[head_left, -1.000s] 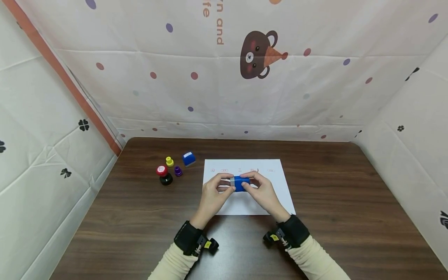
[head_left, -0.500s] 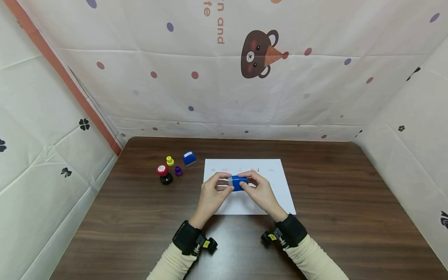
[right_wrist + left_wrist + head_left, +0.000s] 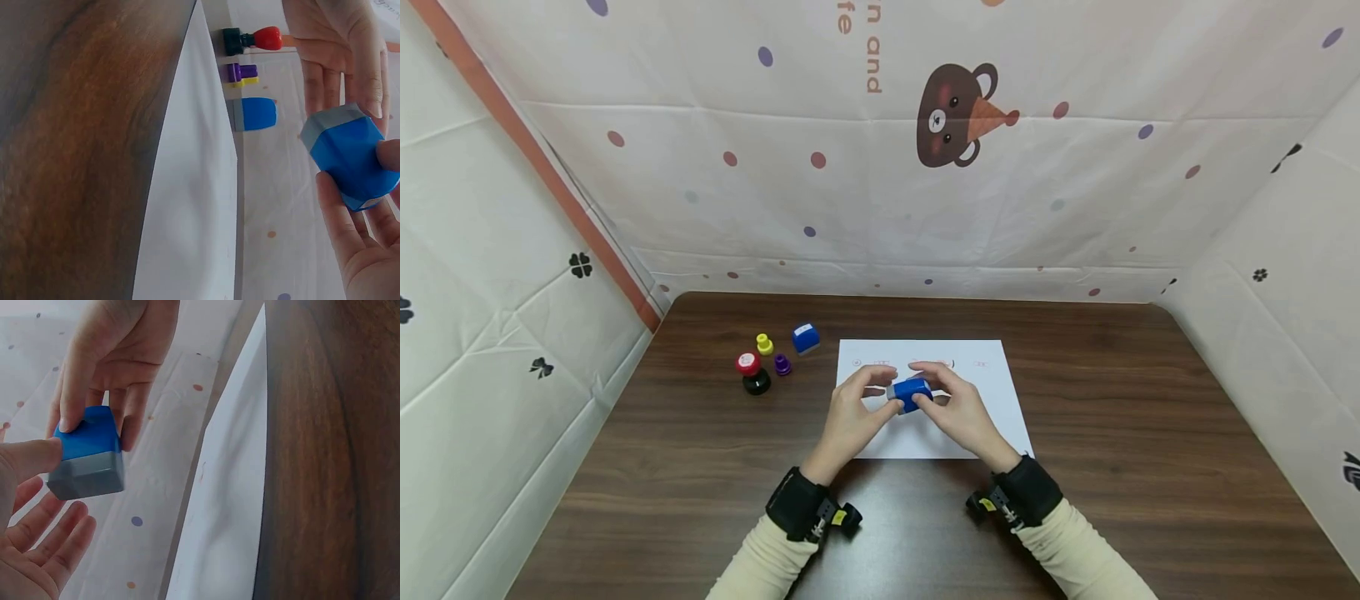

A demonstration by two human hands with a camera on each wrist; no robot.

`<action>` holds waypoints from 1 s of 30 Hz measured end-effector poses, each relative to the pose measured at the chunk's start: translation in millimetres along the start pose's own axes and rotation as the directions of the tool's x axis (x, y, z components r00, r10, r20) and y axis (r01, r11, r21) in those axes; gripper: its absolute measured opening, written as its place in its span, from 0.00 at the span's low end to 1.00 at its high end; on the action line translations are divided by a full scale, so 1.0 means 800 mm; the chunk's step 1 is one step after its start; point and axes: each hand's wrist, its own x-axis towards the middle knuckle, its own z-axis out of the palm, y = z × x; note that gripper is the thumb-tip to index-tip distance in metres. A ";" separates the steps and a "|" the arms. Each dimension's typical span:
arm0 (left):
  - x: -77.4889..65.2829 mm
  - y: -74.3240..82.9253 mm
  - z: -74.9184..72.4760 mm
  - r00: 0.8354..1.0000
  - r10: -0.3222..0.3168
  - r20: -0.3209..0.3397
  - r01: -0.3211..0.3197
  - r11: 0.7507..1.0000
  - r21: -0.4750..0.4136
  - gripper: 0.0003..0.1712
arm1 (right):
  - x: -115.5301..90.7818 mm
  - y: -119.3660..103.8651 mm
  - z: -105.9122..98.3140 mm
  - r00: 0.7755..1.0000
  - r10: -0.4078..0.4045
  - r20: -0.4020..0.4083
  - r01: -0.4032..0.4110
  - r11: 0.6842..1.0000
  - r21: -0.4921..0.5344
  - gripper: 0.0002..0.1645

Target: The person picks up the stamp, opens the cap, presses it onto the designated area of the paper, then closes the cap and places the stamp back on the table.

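Note:
A blue stamp [image 3: 909,393] with a grey end is held above the sheet of white paper [image 3: 925,437]. My right hand [image 3: 961,408] pinches its blue body between thumb and fingers. In the left wrist view the grey end of the stamp [image 3: 87,475] faces my left hand [image 3: 37,537]. The left thumb [image 3: 37,456] touches the stamp's side, while the other left fingers stretch out apart from it. Small red prints run in a row along the paper's far side, partly hidden by the hands.
Left of the paper stand a second blue stamp [image 3: 806,338], a yellow stamp [image 3: 764,344], a purple stamp [image 3: 782,365] and a red-handled stamp with a black base [image 3: 752,375]. The brown wooden table [image 3: 1120,417] ends at a patterned cloth wall [image 3: 850,200].
The blue stamp has shifted slightly left and tilted, its grey left end now lower. My left index finger has risen a little from it. The stamps on the table have stayed put.

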 end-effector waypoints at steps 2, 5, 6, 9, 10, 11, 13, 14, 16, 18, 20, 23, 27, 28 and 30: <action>0.001 0.001 -0.001 1.000 0.026 0.009 -0.027 0.999 0.038 0.22 | 0.001 0.014 0.003 0.999 -0.038 0.005 0.038 0.999 -0.035 0.27; 0.003 0.001 -0.001 0.998 0.062 0.033 -0.065 0.992 0.104 0.24 | 0.003 0.014 0.004 0.997 -0.081 0.020 0.082 0.993 -0.083 0.27; 0.003 0.001 -0.001 0.997 0.070 0.042 -0.075 0.990 0.120 0.25 | 0.003 0.014 0.005 0.995 -0.096 0.025 0.098 0.990 -0.099 0.27; 0.003 0.001 -0.001 0.994 0.096 0.054 -0.103 0.984 0.147 0.26 | 0.004 0.015 0.005 0.991 -0.127 0.039 0.131 0.982 -0.137 0.27; 0.003 0.002 -0.001 0.993 0.103 0.054 -0.110 0.982 0.151 0.26 | 0.004 0.015 0.005 0.990 -0.136 0.041 0.140 0.979 -0.147 0.27; 0.003 0.002 0.000 0.993 0.107 0.055 -0.114 0.982 0.153 0.26 | 0.004 0.015 0.005 0.989 -0.141 0.043 0.146 0.977 -0.156 0.27; 0.003 0.002 0.001 0.992 0.116 0.053 -0.123 0.979 0.160 0.26 | 0.004 0.014 0.006 0.989 -0.143 0.043 0.149 0.975 -0.164 0.27; 0.003 0.002 0.001 0.992 0.118 0.055 -0.125 0.978 0.164 0.26 | 0.004 0.014 0.006 0.988 -0.147 0.042 0.152 0.974 -0.166 0.27; 0.003 0.002 0.003 0.991 0.118 0.059 -0.126 0.978 0.169 0.26 | 0.005 0.013 0.006 0.987 -0.154 0.041 0.159 0.973 -0.170 0.27; 0.002 0.002 0.004 0.991 0.113 0.065 -0.123 0.977 0.175 0.25 | 0.005 0.012 0.006 0.987 -0.158 0.040 0.162 0.971 -0.173 0.27; 0.002 0.002 0.005 0.992 0.107 0.069 -0.118 0.977 0.177 0.24 | 0.005 0.011 0.007 0.985 -0.170 0.035 0.173 0.969 -0.176 0.27; 0.001 0.003 0.006 0.993 0.096 0.075 -0.109 0.975 0.192 0.23 | 0.005 0.009 0.008 0.983 -0.181 0.029 0.183 0.967 -0.175 0.27; 0.001 0.002 0.005 0.993 0.074 0.089 -0.092 0.970 0.223 0.24 | 0.005 0.006 0.008 0.981 -0.191 0.020 0.192 0.969 -0.154 0.27; 0.001 0.002 0.005 0.993 0.069 0.093 -0.088 0.970 0.229 0.25 | 0.005 0.005 0.008 0.981 -0.193 0.020 0.194 0.970 -0.149 0.27; 0.001 0.001 0.004 0.993 0.057 0.101 -0.079 0.969 0.235 0.26 | 0.005 0.004 0.009 0.981 -0.192 0.020 0.193 0.971 -0.141 0.27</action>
